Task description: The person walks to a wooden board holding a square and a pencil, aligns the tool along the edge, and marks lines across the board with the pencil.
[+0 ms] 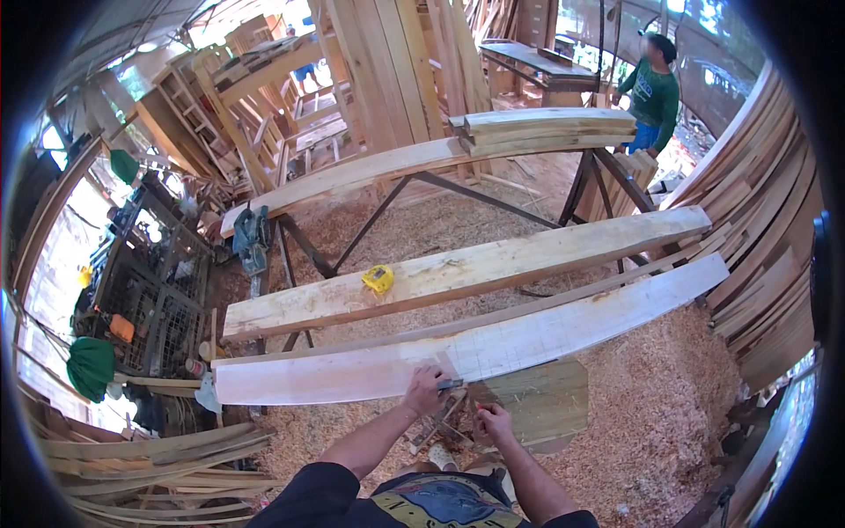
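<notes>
At the near edge of a long pale plank (546,326), my left hand (426,390) is closed on a small grey metal tool (451,384). The tool lies against the plank's edge; its exact kind is too small to tell. My right hand (495,422) is closed just below that edge, to the right of the tool. A small reddish tip shows at its fingers, but the thing itself I cannot make out. Faint lines cross the plank's top face. Behind it lies a thick beam (528,258) with a yellow tape measure (378,280) on top.
A green power tool (253,239) rests at the left end of the far beam (370,172). Stacked boards (766,238) line the right side. Wood shavings (651,378) cover the floor. A person in a green shirt (653,97) stands at the back right.
</notes>
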{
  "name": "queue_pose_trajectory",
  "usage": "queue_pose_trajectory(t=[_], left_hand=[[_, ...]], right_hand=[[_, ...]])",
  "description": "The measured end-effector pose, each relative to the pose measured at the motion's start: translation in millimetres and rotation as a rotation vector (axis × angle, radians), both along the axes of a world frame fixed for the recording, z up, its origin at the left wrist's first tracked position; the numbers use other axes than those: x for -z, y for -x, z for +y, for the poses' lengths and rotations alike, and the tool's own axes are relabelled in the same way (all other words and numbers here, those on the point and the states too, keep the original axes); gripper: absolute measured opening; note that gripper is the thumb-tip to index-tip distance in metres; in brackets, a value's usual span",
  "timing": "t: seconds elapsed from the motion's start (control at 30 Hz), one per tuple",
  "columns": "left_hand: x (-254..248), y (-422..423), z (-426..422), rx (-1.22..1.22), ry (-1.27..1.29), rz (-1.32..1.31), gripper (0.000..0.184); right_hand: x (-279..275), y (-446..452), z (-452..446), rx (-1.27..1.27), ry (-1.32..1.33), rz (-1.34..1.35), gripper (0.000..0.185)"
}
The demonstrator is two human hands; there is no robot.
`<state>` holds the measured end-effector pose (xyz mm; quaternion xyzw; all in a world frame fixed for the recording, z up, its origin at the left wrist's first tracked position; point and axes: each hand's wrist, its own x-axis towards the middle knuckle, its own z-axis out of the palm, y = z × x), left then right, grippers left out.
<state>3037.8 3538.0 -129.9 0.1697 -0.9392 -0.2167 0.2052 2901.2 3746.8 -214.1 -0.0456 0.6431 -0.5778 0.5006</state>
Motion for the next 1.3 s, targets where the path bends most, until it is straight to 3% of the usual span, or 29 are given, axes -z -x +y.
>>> queue_pose_trajectory(t=[0.63, 0.7, 0.73, 0.77, 0.8, 0.83, 0.87, 0.9, 0.97, 1.13, 1.3], left_hand=[[-11, 1, 2, 0.004, 0.031, -0.008, 0.017], [0, 1, -3, 0.007, 0.018, -0.023, 0.026], [12, -2, -3, 0.021, -0.001, -0.04, 0.031], [29, -4, -9, 0.039, 0.027, -0.001, 0.034], [42, -7, -12, 0.06, 0.037, 0.023, 0.038], [37, -5, -8, 0.014, 0.078, 0.089, 0.034], [41, -5, -13, 0.028, 0.002, 0.073, 0.031], [41, -1, -16, 0.052, 0.091, 0.155, 0.03], [5, 6, -9, 0.078, 0.015, 0.064, 0.024], [-13, 7, 0, 0.064, 0.051, 0.036, 0.021], [-16, 9, 1, 0.073, 0.069, 0.01, 0.019]], right_hand=[[-2, -1, -5, -0.002, 0.009, 0.036, 0.024], [41, 8, -11, -0.051, -0.034, 0.246, 0.03], [16, 2, -7, -0.068, -0.071, 0.34, 0.033], [-5, 3, -3, -0.089, -0.146, 0.417, 0.049], [16, 7, 0, -0.139, -0.151, 0.543, 0.06], [16, 6, -2, -0.142, -0.167, 0.502, 0.058], [51, 4, -2, -0.122, -0.176, 0.494, 0.053], [26, 8, -4, -0.175, -0.205, 0.527, 0.045], [13, 3, -5, -0.123, -0.171, 0.473, 0.038], [-13, -1, -15, -0.071, -0.167, 0.255, 0.037], [-14, -4, -30, -0.091, -0.183, 0.322, 0.037]])
